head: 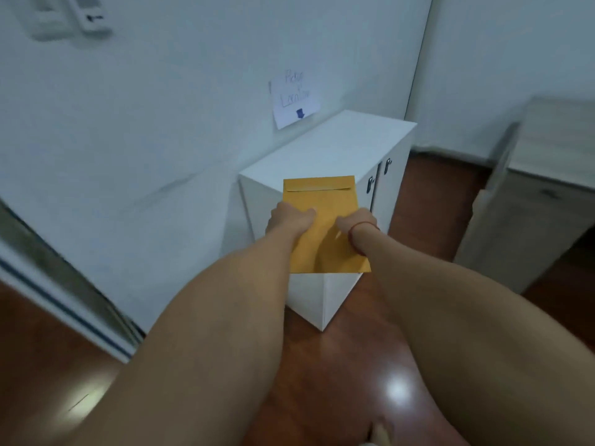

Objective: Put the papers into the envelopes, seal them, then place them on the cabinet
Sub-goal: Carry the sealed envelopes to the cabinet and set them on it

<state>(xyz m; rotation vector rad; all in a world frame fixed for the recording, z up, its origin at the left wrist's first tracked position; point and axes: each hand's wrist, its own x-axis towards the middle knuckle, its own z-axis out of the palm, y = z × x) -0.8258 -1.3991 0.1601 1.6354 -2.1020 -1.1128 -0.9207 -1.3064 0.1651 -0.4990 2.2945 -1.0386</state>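
A yellow-brown envelope (322,201) with its flap folded down is held out in front of me, over the near end of the white cabinet (335,146). My left hand (289,218) grips its left edge. My right hand (355,222), with a red string on the wrist, grips its right edge. The far end of the envelope hangs above the cabinet's top; its near end sticks out past the cabinet's front corner. No loose papers are in view.
A handwritten paper sign (294,99) with a blue arrow is stuck on the white wall above the cabinet. A grey wooden desk (541,175) stands at the right. The floor (418,194) is glossy red-brown wood. A door frame (64,284) runs along the left.
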